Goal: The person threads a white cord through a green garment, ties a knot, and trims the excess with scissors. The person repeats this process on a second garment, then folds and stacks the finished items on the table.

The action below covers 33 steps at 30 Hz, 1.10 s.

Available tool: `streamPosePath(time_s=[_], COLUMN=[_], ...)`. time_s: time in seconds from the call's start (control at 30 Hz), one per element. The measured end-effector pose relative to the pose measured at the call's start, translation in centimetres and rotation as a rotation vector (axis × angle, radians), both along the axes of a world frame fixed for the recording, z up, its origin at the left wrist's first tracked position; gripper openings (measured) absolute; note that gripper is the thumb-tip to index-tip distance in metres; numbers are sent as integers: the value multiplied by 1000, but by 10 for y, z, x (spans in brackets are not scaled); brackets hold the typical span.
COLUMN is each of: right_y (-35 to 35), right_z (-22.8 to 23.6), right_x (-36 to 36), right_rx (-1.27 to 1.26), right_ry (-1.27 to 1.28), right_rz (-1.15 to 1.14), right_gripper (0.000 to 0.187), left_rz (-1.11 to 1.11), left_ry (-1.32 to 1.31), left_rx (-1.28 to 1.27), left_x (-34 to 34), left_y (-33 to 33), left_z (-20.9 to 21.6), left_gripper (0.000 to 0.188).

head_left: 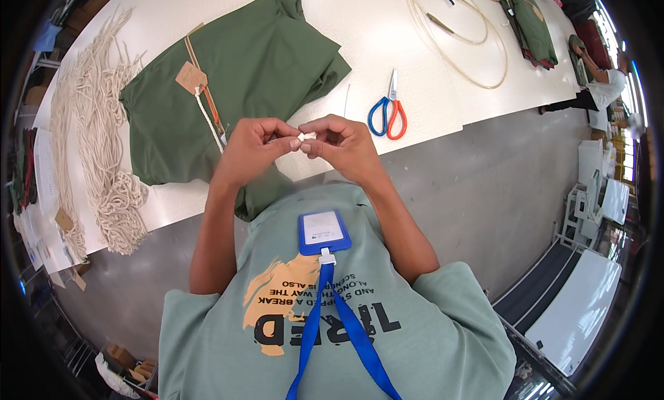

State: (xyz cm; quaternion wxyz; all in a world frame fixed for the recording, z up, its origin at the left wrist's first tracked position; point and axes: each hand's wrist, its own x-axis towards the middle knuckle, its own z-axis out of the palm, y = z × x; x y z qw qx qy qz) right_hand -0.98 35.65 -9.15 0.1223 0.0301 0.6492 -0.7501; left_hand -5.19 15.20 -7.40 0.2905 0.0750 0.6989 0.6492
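Observation:
In front of my chest, my left hand (254, 148) and my right hand (344, 145) meet at the fingertips. Both pinch a small white piece (307, 136), perhaps the end of a cord; the fingers partly cover it. Dark green folded cloth (235, 68) lies beneath and beyond my left hand, one part drooping over the table's front edge. On it rest a brown cardboard tag (191, 77), a white cord (208, 117) and a thin brown-orange strap (207, 99). To the right of my right hand lie scissors (389, 109) with one blue and one red handle, blades pointing away.
Bundles of off-white cord (104, 137) hang over the white table's (429, 116) left end. A coiled clear hose (501, 54) with a blue tool end lies at the far right, near another green bundle (531, 26). A person (602, 88) stands beyond the table's right end.

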Motion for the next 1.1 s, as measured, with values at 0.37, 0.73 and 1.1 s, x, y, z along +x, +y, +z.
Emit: streamPosePath(time_s=[0.37,0.73,1.1], right_y=[10,18,18], right_z=[-5,-11,-9], right_x=[2,6,10], right_rx=[-98,-167,-88], right_ry=[-70,-25,-63], right_rz=[-41,-2,-61], right_gripper=[5,25,12], left_rz=[105,91,83], left_ry=[-29,9,5], left_rx=[-13,-47,-94], left_x=[17,14,16], left_y=[8,15,21], left_z=[-6,-6,-12], left_gripper=[18,17,21])
